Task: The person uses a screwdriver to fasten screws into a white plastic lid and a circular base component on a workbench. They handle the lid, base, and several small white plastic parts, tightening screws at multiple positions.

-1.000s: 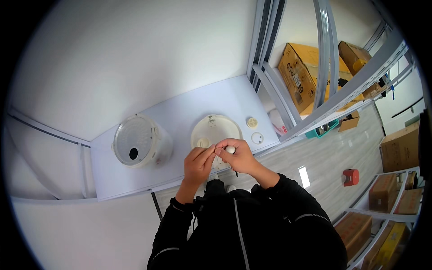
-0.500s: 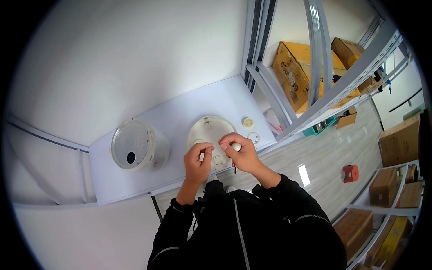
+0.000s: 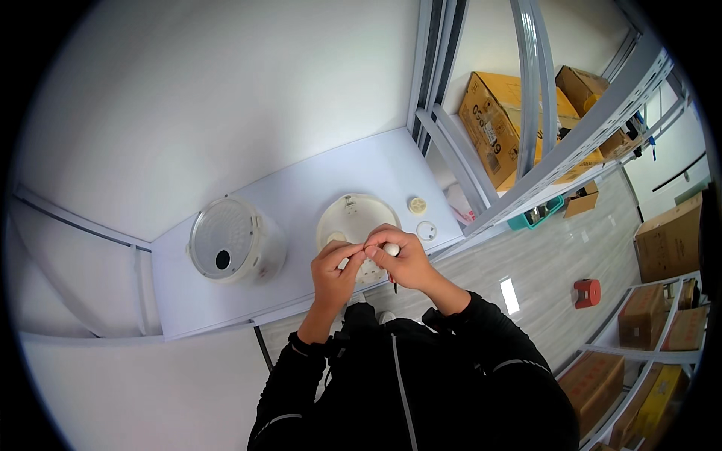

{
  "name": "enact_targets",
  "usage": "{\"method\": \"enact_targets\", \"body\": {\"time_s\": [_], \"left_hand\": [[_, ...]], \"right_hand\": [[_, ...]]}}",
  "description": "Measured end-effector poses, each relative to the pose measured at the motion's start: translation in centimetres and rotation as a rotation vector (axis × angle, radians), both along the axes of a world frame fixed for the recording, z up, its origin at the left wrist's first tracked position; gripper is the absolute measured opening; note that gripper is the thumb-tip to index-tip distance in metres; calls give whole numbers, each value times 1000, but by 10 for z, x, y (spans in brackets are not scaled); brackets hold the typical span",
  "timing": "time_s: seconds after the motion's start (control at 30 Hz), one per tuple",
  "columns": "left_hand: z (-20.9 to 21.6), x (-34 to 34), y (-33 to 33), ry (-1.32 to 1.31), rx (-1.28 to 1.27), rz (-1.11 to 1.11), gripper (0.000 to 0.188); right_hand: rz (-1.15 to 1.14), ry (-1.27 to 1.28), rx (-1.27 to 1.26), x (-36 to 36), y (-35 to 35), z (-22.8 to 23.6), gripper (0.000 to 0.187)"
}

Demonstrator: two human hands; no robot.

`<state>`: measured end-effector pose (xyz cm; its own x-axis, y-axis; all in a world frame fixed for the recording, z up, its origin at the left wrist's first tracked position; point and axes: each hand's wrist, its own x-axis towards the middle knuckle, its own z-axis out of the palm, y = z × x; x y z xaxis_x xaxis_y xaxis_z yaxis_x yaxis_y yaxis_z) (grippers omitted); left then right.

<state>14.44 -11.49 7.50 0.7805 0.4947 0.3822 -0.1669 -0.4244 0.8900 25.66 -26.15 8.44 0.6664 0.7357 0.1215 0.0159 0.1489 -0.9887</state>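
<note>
Over a round white plastic base (image 3: 376, 213) on the table, my two hands meet at the fingertips. My right hand (image 3: 407, 261) is closed around a screwdriver (image 3: 392, 249); its rounded white handle end points up and the thin dark shaft hangs below the hand. Thumb and index finger of my left hand (image 3: 335, 268) are pinched together against the right fingertips; whatever small thing is between them is hidden. Parts of the base's near side show under the hands. Right of it lie a cream round cap (image 3: 417, 205) and a thin white disc (image 3: 426, 231).
A white drum-shaped housing (image 3: 248, 242) with a perforated face and black oval spot lies at the table's left. White walls enclose the table (image 3: 301, 177). A metal rack (image 3: 594, 135) with a yellow carton (image 3: 496, 120) rises at right. A red stool (image 3: 587, 293) stands on the floor.
The gap between my hands has closed: the left fingertips moved right and now touch the right ones. The screwdriver stays in my right hand.
</note>
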Motion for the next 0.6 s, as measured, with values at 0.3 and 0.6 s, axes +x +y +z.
{"method": "enact_targets", "body": {"time_s": [0.3,0.6], "left_hand": [[-24,-19,16,-19,-60,36,10],[-21,-32,15,4,-66,1,11]], "right_hand": [[-141,-227,256,9,-26,45,40],[-229,-119,653,4,-30,61,25]]}}
